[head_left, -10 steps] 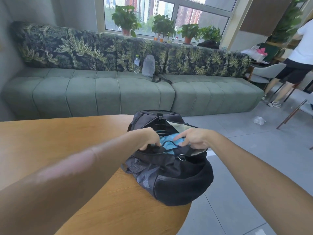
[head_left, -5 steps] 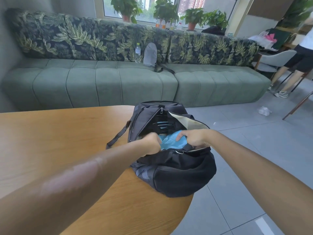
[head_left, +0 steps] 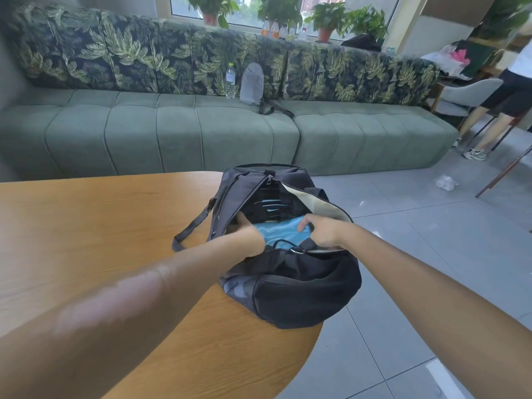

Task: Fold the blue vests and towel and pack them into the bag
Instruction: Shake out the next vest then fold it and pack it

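In the middle of the frame, both hands are reaching into the open bag point(head_left: 290, 289) on the table point(head_left: 86, 226). The right hand point(head_left: 321, 231) is pinching the blue cloth point(head_left: 280, 231) inside. I cannot tell the left hand's point(head_left: 247, 230) grip. They are packing now; next comes pushing it down flat.

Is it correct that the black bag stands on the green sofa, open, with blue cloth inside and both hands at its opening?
Not quite. The black bag stands on the wooden table, at its edge, not on the green sofa; the head view shows this. The rest holds: the bag is open, blue cloth lies inside, and the left hand and right hand are at its opening.
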The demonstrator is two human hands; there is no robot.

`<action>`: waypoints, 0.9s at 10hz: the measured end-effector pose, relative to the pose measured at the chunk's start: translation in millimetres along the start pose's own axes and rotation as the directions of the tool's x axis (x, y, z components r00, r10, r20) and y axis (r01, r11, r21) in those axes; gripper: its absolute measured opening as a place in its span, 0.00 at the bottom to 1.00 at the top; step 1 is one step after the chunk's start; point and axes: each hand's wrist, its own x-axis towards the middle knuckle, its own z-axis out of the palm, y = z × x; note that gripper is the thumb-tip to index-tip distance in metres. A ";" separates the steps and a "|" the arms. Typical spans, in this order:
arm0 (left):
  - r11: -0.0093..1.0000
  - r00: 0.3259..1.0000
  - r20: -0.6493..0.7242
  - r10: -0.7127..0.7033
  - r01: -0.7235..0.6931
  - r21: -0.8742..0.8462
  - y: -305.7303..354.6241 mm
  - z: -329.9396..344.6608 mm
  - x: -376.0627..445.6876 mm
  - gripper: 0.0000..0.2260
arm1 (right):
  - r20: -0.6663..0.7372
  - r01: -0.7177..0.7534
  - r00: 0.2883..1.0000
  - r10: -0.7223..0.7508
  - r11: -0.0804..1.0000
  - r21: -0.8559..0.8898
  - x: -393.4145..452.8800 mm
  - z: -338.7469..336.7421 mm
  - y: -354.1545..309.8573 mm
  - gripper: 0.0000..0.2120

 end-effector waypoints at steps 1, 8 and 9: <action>0.964 0.988 -0.101 0.119 -0.091 0.249 -1.6 -1.0 -11.5 0.28 | -0.030 0.082 0.996 -0.081 0.997 0.016 5.1 1.5 1.6 0.16; 0.823 0.756 0.489 0.434 -0.554 0.126 33.3 -24.5 40.8 0.25 | 0.231 0.050 0.973 0.013 0.963 -0.265 -60.5 -28.6 -28.0 0.22; 0.777 0.726 0.544 0.420 -0.598 0.197 35.3 -28.2 42.7 0.23 | 0.281 0.078 0.960 -0.013 0.972 -0.220 -75.2 -29.1 -34.7 0.12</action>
